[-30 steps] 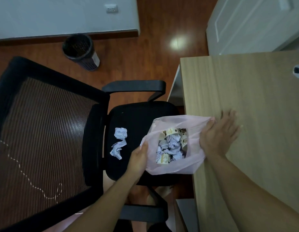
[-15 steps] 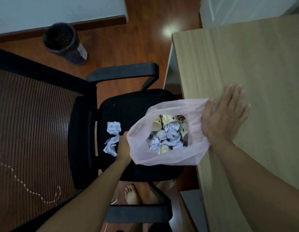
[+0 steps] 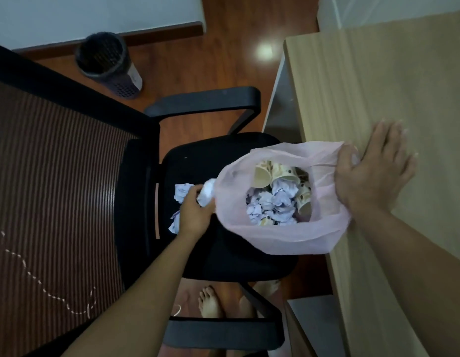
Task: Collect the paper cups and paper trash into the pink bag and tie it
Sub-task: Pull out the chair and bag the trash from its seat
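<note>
**Bag held open at desk edge; paper in left hand**

We note the wooden desk fills the right side; its top is bare apart from the hand, and its long left edge runs down beside the chair. The black office chair sits just left of that edge, mesh back toward the left, one armrest on the far side and one on the near side. The seat is partly open, its near portion unoccupied. A black waste bin stands on the wood floor well beyond the chair.

The pink bag hangs over the seat against the desk edge, mouth open and facing up. It is thin and translucent, holding patterned paper cups above crumpled pale paper.

Our right hand pins the bag's rim at the desk edge, thumb pinching plastic, fingers spread flat. Our left hand is closed on a crumpled paper wad beside the bag's left wall. More crumpled paper lies on the seat, touching that hand.
</note>
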